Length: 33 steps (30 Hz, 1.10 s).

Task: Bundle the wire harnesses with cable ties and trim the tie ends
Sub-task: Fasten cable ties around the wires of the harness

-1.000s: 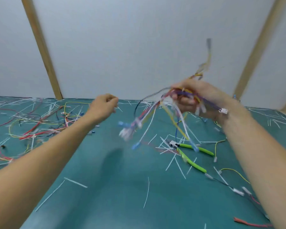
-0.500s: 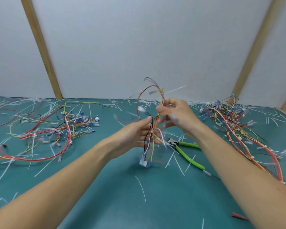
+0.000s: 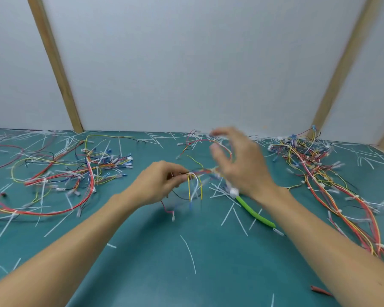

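My left hand [image 3: 157, 185] pinches a small wire harness [image 3: 195, 179] of yellow, red, white and black leads above the green mat [image 3: 155, 275]. Its loose ends hang down toward the mat, and a red loop rises behind my right hand [image 3: 242, 165]. That hand is blurred, with thumb and fingers spread apart just right of the harness; nothing is visibly gripped in it. Green-handled cutters [image 3: 255, 212] lie on the mat under my right wrist, their head hidden by the hand.
A tangle of harnesses [image 3: 75, 173] lies at the left and a bundled pile [image 3: 315, 165] at the right. White trimmed tie ends [image 3: 189, 251] are scattered over the mat. A red scrap [image 3: 319, 291] lies near my right forearm. A white wall with wooden posts stands behind.
The harness came down from upright to lie level between my hands. My left hand closed into a pinch on it, and my right hand let go and spread its fingers.
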Motion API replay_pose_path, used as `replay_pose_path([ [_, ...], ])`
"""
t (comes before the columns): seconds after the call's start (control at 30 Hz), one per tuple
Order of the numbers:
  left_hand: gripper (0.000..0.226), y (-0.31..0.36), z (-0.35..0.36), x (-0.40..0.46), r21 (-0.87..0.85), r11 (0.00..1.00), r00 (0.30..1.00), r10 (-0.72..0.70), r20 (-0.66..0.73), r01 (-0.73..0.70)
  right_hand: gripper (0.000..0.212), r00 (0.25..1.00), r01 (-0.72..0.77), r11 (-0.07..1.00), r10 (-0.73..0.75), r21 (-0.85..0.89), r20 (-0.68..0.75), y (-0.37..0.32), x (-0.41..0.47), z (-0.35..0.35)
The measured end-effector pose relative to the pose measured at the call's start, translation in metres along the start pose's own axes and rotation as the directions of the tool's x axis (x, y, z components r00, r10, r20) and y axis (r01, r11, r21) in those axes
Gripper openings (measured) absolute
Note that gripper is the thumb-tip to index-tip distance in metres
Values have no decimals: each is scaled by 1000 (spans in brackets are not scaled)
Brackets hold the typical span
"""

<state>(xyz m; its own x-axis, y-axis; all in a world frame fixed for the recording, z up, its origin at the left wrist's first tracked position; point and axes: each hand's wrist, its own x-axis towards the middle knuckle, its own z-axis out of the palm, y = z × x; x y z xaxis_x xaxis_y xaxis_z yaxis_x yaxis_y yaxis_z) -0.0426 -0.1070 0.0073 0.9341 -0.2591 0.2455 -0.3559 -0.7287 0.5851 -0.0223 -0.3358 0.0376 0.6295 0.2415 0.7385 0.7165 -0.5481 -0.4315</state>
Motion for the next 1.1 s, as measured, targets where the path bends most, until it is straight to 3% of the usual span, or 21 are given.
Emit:
replay_pose_path([
  [0.07, 16, 4, 11, 0, 328, 934, 988, 153, -17, -139, 27, 945, 42, 995, -11, -87, 327, 0, -13, 15],
  [0.13, 14, 10, 19, 2, 348, 920, 958, 244, -151, -179, 28, 865, -56, 980, 144, -192, 481, 8, -27, 26],
  [0.23, 10, 7, 29, 4, 260, 952, 889, 256, -381, -162, 29, 895, -154, 974, 210, -169, 393, 27, -46, 32],
  [0.27, 13, 2, 32, 3, 209, 969, 873, 216, -438, -135, 30, 911, -176, 976, 211, -128, 354, 31, -50, 31],
  [0.33, 15, -8, 37, 1, -72, 996, 863, 10, -505, -53, 29, 928, -253, 967, 245, -8, 280, 37, -54, 30],
  [0.43, 18, -20, 34, -1, -509, 858, 877, -293, -382, 65, 29, 925, -361, 918, 331, 162, 185, 37, -55, 27],
  [0.53, 22, -22, 27, -6, -694, 708, 902, -376, -213, 131, 28, 927, -373, 895, 353, 244, 123, 35, -56, 24],
  [0.67, 24, -12, 30, -10, -774, 612, 941, -332, -65, 163, 27, 930, -364, 887, 360, 283, 69, 34, -57, 23],
  [0.87, 20, -7, 35, -12, -798, 588, 963, -267, -34, 135, 29, 929, -368, 895, 366, 253, 55, 36, -57, 24],
  [1.1, 32, -5, 29, -12, -876, 462, 976, -215, 45, 142, 31, 930, -363, 908, 367, 211, 20, 38, -58, 24],
])
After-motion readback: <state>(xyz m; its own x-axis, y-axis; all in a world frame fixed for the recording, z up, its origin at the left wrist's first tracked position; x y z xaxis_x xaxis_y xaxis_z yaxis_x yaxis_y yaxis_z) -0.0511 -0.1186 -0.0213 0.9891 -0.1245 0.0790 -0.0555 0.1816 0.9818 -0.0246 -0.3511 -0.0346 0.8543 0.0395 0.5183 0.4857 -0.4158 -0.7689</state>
